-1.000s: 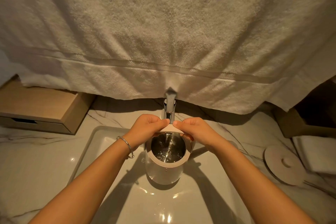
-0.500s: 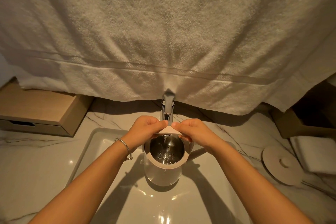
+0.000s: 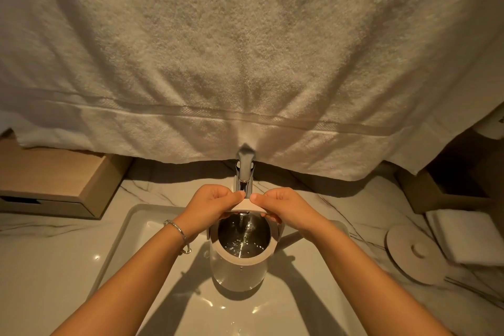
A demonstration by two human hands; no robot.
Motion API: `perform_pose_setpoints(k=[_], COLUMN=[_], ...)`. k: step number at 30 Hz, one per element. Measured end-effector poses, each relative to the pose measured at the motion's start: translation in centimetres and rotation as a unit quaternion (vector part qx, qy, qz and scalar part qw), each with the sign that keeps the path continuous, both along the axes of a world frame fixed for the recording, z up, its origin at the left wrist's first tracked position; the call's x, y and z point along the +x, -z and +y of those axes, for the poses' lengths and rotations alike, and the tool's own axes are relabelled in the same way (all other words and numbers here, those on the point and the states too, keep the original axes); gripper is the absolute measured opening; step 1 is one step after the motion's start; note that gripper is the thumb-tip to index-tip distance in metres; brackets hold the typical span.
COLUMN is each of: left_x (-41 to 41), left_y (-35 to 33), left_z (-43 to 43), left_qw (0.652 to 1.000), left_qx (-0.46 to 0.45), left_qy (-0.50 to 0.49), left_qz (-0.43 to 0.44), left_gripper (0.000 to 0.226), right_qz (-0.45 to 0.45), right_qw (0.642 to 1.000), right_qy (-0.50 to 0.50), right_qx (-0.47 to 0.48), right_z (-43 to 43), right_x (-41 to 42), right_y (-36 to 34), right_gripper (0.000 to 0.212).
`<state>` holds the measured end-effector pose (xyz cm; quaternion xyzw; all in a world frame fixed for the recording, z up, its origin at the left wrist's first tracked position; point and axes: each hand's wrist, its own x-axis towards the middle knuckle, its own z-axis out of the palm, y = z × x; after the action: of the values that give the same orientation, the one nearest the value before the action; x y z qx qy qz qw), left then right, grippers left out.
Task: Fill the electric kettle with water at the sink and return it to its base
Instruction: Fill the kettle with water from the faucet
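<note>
A white electric kettle (image 3: 240,270) with a steel inside stands in the white sink (image 3: 131,229) under the chrome tap (image 3: 245,174). A thin stream of water runs from the tap into its open mouth, and water glints at the bottom. My left hand (image 3: 210,209) and my right hand (image 3: 289,210) both grip the far rim by the spout, one on each side, fingers curled over the edge. The round kettle base (image 3: 414,256) lies on the marble counter to the right of the sink.
A large white towel (image 3: 245,63) hangs across the wall above the tap. A wooden drawer box (image 3: 54,180) sits on the counter at left. Another wooden box (image 3: 450,194) and folded white cloths (image 3: 469,237) are at right.
Both hands stay on the kettle rim and water keeps running in. The kettle and hands have hardly shifted.
</note>
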<state>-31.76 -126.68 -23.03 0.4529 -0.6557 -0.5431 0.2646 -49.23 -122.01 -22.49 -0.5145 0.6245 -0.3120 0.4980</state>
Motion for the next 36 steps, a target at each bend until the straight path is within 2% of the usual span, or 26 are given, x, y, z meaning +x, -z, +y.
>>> perform_pose_setpoints(k=[14,36], left_x=[0.09,0.10], left_y=[0.38,0.46], left_z=[-0.15,0.06], left_qw=[1.000,1.000], left_qx=[0.002,0.013], left_qy=[0.003,0.005], left_qz=[0.010,0.018], left_gripper=[0.044,0.045], right_qz=[-0.006,-0.002], right_qw=[1.000,1.000], right_qy=[0.002,0.001], right_qx=[0.002,0.010], right_z=[-0.05,0.16], right_x=[-0.05,-0.07], right_y=[0.16,0.15], right_gripper=[0.047,0.042])
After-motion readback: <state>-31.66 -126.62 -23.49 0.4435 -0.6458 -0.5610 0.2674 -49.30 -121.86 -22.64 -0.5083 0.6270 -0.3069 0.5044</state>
